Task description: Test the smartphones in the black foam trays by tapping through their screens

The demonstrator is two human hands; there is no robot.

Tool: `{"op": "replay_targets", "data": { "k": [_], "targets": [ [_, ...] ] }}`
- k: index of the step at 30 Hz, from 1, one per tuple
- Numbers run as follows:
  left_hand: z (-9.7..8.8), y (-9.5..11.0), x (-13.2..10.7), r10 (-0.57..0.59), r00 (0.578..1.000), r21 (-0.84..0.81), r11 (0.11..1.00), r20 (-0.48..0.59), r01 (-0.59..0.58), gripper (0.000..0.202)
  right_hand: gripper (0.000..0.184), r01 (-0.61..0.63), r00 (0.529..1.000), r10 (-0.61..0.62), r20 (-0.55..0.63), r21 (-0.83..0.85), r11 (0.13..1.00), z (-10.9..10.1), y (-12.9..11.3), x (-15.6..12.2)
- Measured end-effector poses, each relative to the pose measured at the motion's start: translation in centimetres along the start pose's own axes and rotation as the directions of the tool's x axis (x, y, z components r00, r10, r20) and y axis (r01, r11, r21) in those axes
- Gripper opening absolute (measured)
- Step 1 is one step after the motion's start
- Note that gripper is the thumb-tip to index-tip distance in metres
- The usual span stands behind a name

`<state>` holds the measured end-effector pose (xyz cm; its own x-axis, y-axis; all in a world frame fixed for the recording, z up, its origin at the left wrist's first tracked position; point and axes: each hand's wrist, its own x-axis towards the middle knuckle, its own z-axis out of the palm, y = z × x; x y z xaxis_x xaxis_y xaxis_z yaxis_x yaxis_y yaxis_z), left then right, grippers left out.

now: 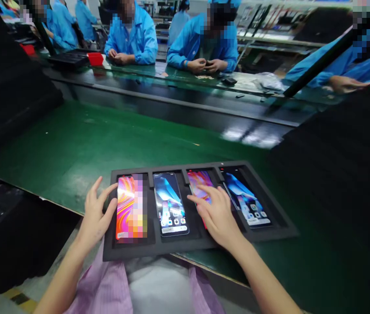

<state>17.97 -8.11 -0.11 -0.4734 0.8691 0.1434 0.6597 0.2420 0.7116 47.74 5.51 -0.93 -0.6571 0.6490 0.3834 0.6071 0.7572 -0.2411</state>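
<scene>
A black foam tray (pixel 283 231) lies on the green belt in front of me, holding several lit phones side by side. My left hand (pixel 96 213) rests open against the tray's left edge, fingers spread beside the first phone (pixel 131 207). My right hand (pixel 215 213) lies flat and open on the third phone (pixel 198 179), covering its lower half. The second phone (pixel 171 203) and the fourth phone (pixel 246 198) lie uncovered.
The green conveyor belt (pixel 83 144) runs left to right. Beyond it is a glossy worktable (pixel 171 78) where several people in blue coats sit working. Black foam stacks stand at left (pixel 5 96) and right (pixel 338 183). A red bin (pixel 95 58) sits at the far left.
</scene>
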Motion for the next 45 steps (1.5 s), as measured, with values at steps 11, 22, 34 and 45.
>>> {"op": "replay_targets", "data": {
  "k": [11, 22, 34, 45],
  "targets": [
    [1.8, -1.0, -3.4, -0.167, 0.965, -0.545, 0.8, 0.202, 0.252, 0.078, 0.036, 0.182, 0.983, -0.172, -0.059, 0.298, 0.937, 1.5, -4.2, 0.0],
    [2.1, -1.1, -3.6, -0.163, 0.961, -0.574, 0.775, 0.225, 0.266, 0.08, 0.037, 0.167, 0.986, -0.154, -0.064, 0.307, 0.937, 1.5, -3.9, 0.1],
    [2.3, -1.0, -3.7, -0.149, 0.966, -0.556, 0.794, 0.21, 0.243, 0.08, 0.038, 0.23, 0.963, -0.262, 0.063, 0.317, 0.92, 1.6, -4.5, 0.1],
    [2.4, -1.3, -3.5, -0.163, 0.972, -0.542, 0.809, 0.167, 0.229, 0.076, 0.039, 0.111, 0.959, -0.062, -0.277, 0.168, 0.98, -0.3, -2.0, -1.6]
  ]
}}
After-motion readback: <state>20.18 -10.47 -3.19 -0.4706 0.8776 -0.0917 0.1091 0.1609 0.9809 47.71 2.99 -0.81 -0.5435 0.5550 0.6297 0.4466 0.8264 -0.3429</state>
